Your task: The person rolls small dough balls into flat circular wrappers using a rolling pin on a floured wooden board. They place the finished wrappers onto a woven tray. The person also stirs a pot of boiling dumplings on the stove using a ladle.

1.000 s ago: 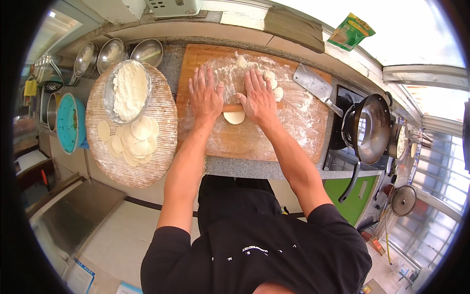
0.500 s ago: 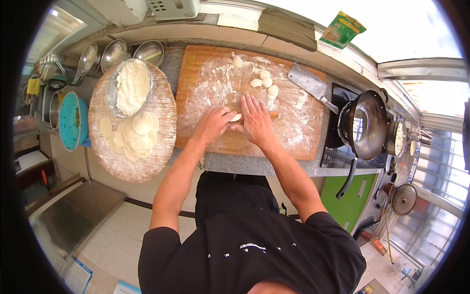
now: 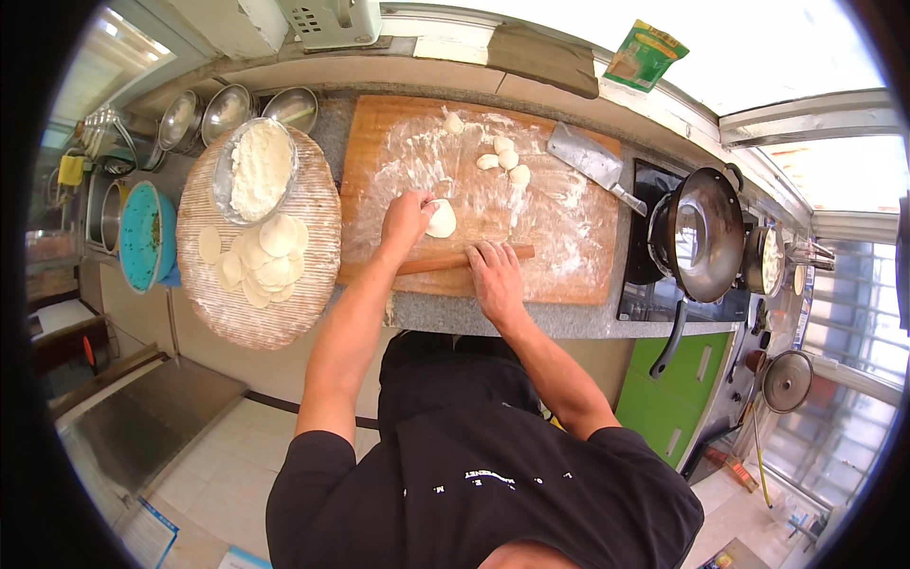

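- Granite counter [image 3: 531,318] runs across the view; a floured wooden board [image 3: 569,261] lies on it.
- Round woven tray [image 3: 284,318] sits left of the board, holding a glass bowl of flour [image 3: 254,169] and a stack of rolled dough wrappers [image 3: 265,261].
- Black wok [image 3: 706,232] on the stove, right of the board.
- Teal bowl [image 3: 142,237] left of the tray; three steel bowls [image 3: 227,112] behind it.
- Cleaver [image 3: 592,163] lies flat on the board's far right corner.
- Rolling pin [image 3: 441,262] lies across the board's near edge, roughly parallel to the counter.
- Right hand [image 3: 495,280]: palm down on the pin, fingers flat, pressing rather than wrapped round it.
- Left hand [image 3: 406,220]: fingers pinched closed on the edge of the dough disc [image 3: 441,220].
- Dough disc is flat on the board, just beyond the pin, mid-board.
- Small dough pieces [image 3: 504,161] cluster further back on the board, well apart from both hands; one more sits alone near the far edge.
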A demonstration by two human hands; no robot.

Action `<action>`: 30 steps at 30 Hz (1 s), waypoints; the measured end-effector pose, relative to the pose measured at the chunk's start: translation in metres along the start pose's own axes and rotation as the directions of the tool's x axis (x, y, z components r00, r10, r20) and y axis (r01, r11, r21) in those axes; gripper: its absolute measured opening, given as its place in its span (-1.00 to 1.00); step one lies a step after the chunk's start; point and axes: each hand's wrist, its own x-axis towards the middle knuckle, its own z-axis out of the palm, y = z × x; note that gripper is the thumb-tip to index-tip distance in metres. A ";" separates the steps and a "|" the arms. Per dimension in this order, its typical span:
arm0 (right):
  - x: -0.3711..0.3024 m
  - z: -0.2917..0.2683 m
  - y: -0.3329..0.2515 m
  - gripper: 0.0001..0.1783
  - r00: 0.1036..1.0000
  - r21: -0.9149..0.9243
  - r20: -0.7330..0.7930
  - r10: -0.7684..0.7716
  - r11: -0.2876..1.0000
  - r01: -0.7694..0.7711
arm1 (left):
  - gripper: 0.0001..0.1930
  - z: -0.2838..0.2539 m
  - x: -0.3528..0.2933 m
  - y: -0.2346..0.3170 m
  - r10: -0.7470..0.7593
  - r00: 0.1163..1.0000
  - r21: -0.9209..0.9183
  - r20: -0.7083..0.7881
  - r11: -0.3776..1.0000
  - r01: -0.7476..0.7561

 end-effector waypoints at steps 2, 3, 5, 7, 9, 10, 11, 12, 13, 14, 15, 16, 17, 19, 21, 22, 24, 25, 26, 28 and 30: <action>0.001 0.001 0.000 -0.57 0.999 0.019 -0.035 -0.005 1.000 0.006 | -0.75 -0.007 -0.009 0.005 0.009 0.998 -0.082 -0.062 0.997 -0.014; 0.002 0.000 0.000 -0.58 0.999 0.025 -0.036 -0.009 1.000 0.010 | -0.75 -0.012 -0.016 0.006 0.026 0.993 -0.141 -0.115 0.989 -0.042; 0.005 -0.001 0.002 -0.60 0.999 0.039 -0.041 -0.021 0.999 0.023 | -0.76 -0.029 -0.036 0.007 0.019 0.981 -0.186 -0.193 0.981 -0.055; 0.006 -0.002 0.004 -0.61 1.000 0.062 0.005 -0.021 0.998 0.020 | -0.77 -0.061 -0.061 0.011 -0.016 0.973 -0.169 -0.231 0.985 -0.024; 0.006 -0.002 0.003 -0.61 0.999 0.084 0.030 -0.028 0.996 0.025 | -0.75 -0.092 -0.094 0.012 -0.070 0.936 -0.325 -0.346 0.944 -0.050; 0.007 -0.004 0.003 -0.61 0.999 0.090 0.029 -0.026 0.996 0.023 | -0.74 -0.108 -0.109 0.008 -0.161 0.892 -0.384 -0.422 0.923 -0.015; 0.007 -0.005 0.004 -0.61 0.999 0.094 0.030 -0.022 0.995 0.019 | -0.72 -0.119 -0.122 0.002 -0.253 0.837 -0.446 -0.485 0.895 0.012; 0.007 -0.004 0.004 -0.61 1.000 0.085 0.023 -0.020 0.996 0.018 | -0.70 -0.123 -0.133 -0.004 -0.253 0.724 -0.414 -0.642 0.909 -0.049; 0.007 -0.003 0.004 -0.61 1.000 0.077 0.015 -0.015 0.997 0.014 | -0.66 -0.125 -0.139 -0.007 -0.244 0.585 -0.370 -0.774 0.923 -0.105; 0.006 -0.002 0.003 -0.61 1.000 0.070 0.009 -0.015 0.997 0.015 | -0.63 -0.126 -0.140 -0.001 -0.140 0.525 -0.209 -0.839 0.975 -0.073; 0.007 -0.002 0.003 -0.62 1.000 0.072 0.002 -0.018 0.997 0.018 | -0.60 -0.123 -0.139 0.013 -0.023 0.470 -0.043 -0.883 0.999 -0.033; 0.007 -0.002 0.004 -0.62 1.000 0.073 -0.007 -0.016 0.997 0.016 | -0.57 -0.117 -0.136 0.026 0.105 0.420 0.122 -0.901 0.992 0.014; 0.006 -0.003 0.004 -0.62 1.000 0.075 -0.011 -0.020 0.997 0.021 | -0.56 -0.107 -0.127 0.035 0.124 0.602 0.094 -0.789 0.992 -0.080; 0.006 -0.004 0.004 -0.62 1.000 0.069 -0.026 -0.014 0.997 0.016 | -0.54 -0.087 -0.084 0.054 0.214 0.832 0.061 -0.511 0.975 -0.213; 0.006 -0.007 0.003 -0.62 1.000 0.071 -0.021 -0.011 0.997 0.012 | -0.52 -0.055 -0.020 0.066 0.277 0.899 0.090 -0.339 0.961 -0.262; 0.006 -0.008 0.003 -0.62 1.000 0.079 -0.009 -0.011 0.997 0.012 | -0.51 -0.034 0.013 0.062 0.286 0.908 0.107 -0.306 0.958 -0.266; 0.008 -0.007 0.005 -0.62 1.000 0.075 -0.009 -0.009 0.997 0.009 | -0.49 -0.011 0.072 0.053 0.384 0.890 0.349 -0.248 0.892 -0.288; 0.006 -0.003 0.004 -0.62 1.000 0.070 -0.015 -0.012 0.997 0.013 | -0.48 0.001 0.093 0.048 0.421 0.882 0.462 -0.211 0.838 -0.290; 0.006 0.000 0.005 -0.62 1.000 0.066 -0.020 -0.017 0.998 0.018 | -0.49 0.010 0.110 0.037 0.417 0.886 0.428 -0.203 0.852 -0.303; 0.009 -0.004 0.002 -0.61 1.000 0.083 -0.020 -0.009 0.996 0.010 | -0.52 0.018 0.120 0.018 0.384 0.911 0.351 -0.151 0.882 -0.313; 0.005 -0.002 0.002 -0.60 1.000 0.100 -0.021 0.016 0.995 -0.013 | -0.56 0.028 0.100 0.018 0.308 0.951 0.254 -0.029 0.922 -0.291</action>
